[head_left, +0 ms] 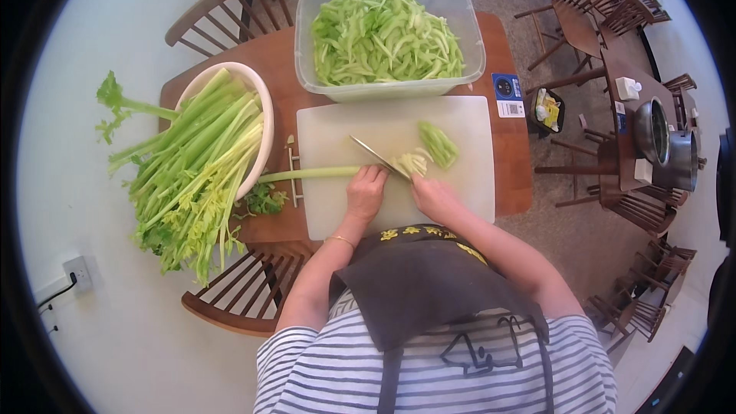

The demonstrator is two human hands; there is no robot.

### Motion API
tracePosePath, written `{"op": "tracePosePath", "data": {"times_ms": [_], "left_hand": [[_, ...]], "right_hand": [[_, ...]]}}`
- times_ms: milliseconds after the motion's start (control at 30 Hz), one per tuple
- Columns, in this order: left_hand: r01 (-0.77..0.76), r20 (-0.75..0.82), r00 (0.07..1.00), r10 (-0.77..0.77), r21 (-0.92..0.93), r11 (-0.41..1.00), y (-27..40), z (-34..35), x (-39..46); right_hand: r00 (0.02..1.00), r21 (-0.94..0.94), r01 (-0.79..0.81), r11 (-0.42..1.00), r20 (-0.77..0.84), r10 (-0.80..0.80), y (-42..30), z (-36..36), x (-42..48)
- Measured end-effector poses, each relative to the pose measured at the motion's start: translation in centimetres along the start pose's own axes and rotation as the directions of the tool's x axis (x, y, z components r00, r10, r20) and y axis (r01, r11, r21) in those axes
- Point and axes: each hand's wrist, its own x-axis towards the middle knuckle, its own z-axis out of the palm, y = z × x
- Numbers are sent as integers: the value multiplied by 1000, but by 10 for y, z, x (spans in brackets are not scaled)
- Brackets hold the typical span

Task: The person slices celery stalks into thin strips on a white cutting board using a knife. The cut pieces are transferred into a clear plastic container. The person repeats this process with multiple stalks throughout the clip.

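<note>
My left hand (366,191) presses a long celery stalk (316,172) against the white cutting board (397,115); the stalk's leafy end (264,201) lies off the board's left edge. In my right hand (432,198) is the handle of a kitchen knife (374,151), its blade slanting to the upper left across the stalk, close to my left fingertips. Pale celery slices (411,163) lie against the blade's right side. A small pile of greener cut celery (438,144) rests farther right on the board.
Behind the board stands a clear plastic tub (391,91) full of sliced celery (385,40). A round pale basin (266,126) at left holds whole celery (195,144), leaves hanging past the wooden table (512,172). A printed card (508,95) lies at right. A chair (253,293) stands near my left arm.
</note>
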Motion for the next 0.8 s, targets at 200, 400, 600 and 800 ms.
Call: {"op": "tracePosePath", "data": {"times_ms": [200, 400, 600, 800], "left_hand": [[-21, -13, 1000, 21, 20, 1000, -3, 3, -2], [-12, -29, 999, 13, 23, 1000, -8, -3, -4], [-15, -19, 1000, 15, 10, 1000, -10, -4, -3], [5, -20, 1000, -5, 17, 1000, -9, -4, -5]], "right_hand": [[996, 33, 92, 995, 18, -93, 4, -22, 10], [987, -51, -3, 999, 157, 11, -8, -29, -13], [999, 21, 32, 999, -5, -32, -2, 1, 9], [990, -8, 122, 993, 73, -121, 3, -21, 2]]}}
